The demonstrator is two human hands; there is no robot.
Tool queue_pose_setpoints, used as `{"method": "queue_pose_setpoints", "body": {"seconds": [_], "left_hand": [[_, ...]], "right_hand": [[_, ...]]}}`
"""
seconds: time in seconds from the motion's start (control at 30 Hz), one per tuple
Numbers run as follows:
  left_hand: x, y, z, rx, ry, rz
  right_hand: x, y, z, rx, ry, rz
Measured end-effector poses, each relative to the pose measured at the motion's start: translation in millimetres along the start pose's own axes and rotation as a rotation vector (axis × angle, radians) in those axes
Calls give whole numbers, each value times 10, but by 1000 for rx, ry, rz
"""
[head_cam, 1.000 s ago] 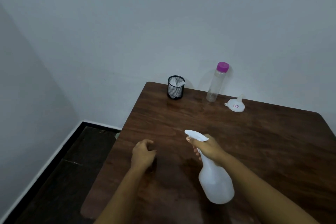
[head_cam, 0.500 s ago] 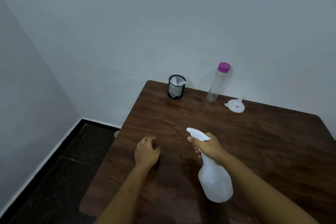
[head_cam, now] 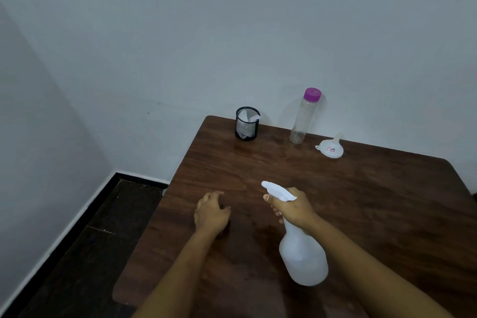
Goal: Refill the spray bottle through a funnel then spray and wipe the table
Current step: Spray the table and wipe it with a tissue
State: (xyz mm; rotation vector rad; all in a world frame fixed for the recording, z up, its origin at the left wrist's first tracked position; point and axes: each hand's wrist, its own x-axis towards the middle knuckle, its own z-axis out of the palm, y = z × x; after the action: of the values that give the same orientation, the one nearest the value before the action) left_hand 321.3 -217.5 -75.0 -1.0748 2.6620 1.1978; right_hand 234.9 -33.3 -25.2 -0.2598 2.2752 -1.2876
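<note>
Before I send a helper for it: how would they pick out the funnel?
Look along the far edge of the dark wooden table, by the wall. Right of the tall clear plastic bottle with the purple cap lies the small white plastic funnel, mouth down and spout up, the only low, flat piece there.

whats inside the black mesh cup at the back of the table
Crumpled white paper or cloth fills the black wire-mesh cup, poking just above its rim. Anything beneath it is hidden.

Bare forearms, no sleeves, hands [head_cam: 211,214] unadorned
</note>
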Motion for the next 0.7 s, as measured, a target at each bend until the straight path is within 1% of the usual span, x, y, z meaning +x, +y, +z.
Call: {"method": "queue_pose_setpoints", "body": {"seconds": [0.13, 0.17, 0.27, 0.33, 0.5, 0.53, 0.6, 0.7], "left_hand": [[-7, 52, 28, -10, 1, -3], [-13, 70, 38, -12, 1, 0], [-19, 116, 61, -16, -3, 7], [-22, 142, 73, -17, -2, 7], [-26, 181, 72, -20, 8, 11], [-26, 190, 72, -18, 10, 17], [-29, 203, 74, -20, 6, 17], [-23, 207, 88, -22, -7, 9]], "right_hand": [[-3, -13, -102, 58, -111, 5], [-11, -19, -113, 68, -117, -3], [-56, -43, -85, 71, -3, -27], [-70, -32, -75, 41, 26, -29], [-74, -30, -119, 40, -163, 44], [-73, -21, -112, 41, -159, 27], [-79, 15, -80, 9, -91, -12], [-91, 47, -45, -28, -29, -28]]}}
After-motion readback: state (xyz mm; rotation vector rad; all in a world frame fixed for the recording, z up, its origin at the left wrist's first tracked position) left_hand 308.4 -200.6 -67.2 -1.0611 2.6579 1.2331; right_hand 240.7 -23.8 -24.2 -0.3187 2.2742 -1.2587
